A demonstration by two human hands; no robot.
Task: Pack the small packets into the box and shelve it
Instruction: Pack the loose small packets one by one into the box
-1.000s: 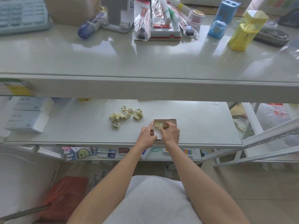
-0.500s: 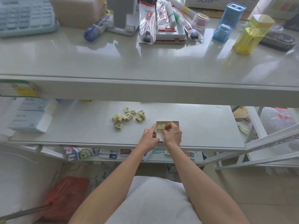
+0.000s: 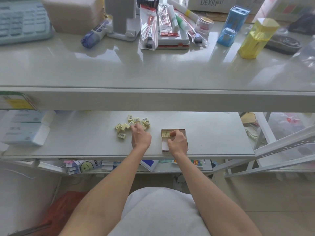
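Leftward from the box, the left hand (image 3: 141, 137) has gone to the loose pile, while the right hand (image 3: 177, 142) stays at the box. At the left end of the lower white shelf (image 3: 85, 133) lies a stack of flat pale blue cartons (image 3: 23, 128). Near the shelf's middle, toward its back edge, sit the small pale yellow packets with barcode labels (image 3: 121, 127), scattered in a loose heap. The left hand lies palm down on the heap's right side, its fingers bent onto the packets; I cannot tell whether they pinch one. Just right of it, apart from the heap and close to the shelf's front edge, lies the small open brown cardboard box (image 3: 185, 132), white inside. A row of packets (image 3: 165, 134) fills its far end. The right hand covers the box's right half, its fingers curled and their tips on that row; I cannot tell whether they pinch or only press.
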